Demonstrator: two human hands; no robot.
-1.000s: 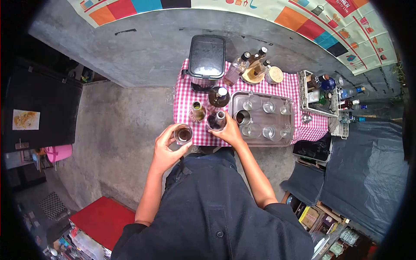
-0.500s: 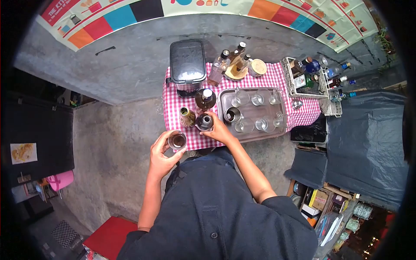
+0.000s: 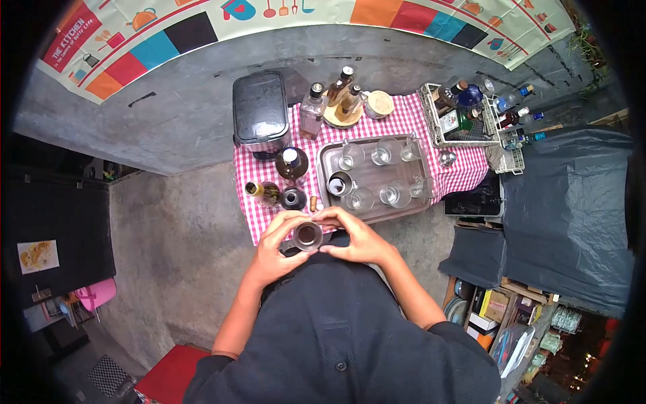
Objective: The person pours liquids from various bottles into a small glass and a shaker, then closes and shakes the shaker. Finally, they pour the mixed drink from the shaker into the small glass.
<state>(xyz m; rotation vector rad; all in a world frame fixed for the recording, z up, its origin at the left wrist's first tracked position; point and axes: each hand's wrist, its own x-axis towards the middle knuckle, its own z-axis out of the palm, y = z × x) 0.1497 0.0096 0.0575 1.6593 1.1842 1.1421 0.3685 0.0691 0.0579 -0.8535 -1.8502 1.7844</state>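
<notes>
Item: one clear glass [image 3: 307, 236], dark liquid inside, held in front of the wearer's body at the near side of the bench [image 3: 250, 219], which carries a red-and-white checked cloth. Mouth upward to the head camera; long axis roughly upright, foreshortened from above.

Grip, left: left hand [image 3: 272, 254], curved round the glass's left side, fingers on the far side, thumb on the near side. Grip, right: right hand [image 3: 363, 242], mirrored at the other side, fingers bent over the far side, thumb along the near right. Neither is pressed closed; the glass fills the space between the two. Neither hand is clearly nearer; both are at its wall. Exact fingertip contact on the far side: cannot be told.

Bearings from the glass: dark open-necked bottle [image 3: 293, 198], straight beyond and slightly left, nearer the left fingers. Green bottle [image 3: 268, 194], leftward of that, tilted in view. White-capped bottle [image 3: 291, 167], behind both. Cork [image 3: 313, 203], beyond the fingers, between the dark bottle and the tray [image 3: 377, 176]. Tray, ahead and to the right, on the right hand's side; metal cup [image 3: 340, 184] in its near left part, clear mugs [image 3: 393, 194] alongside.
</notes>
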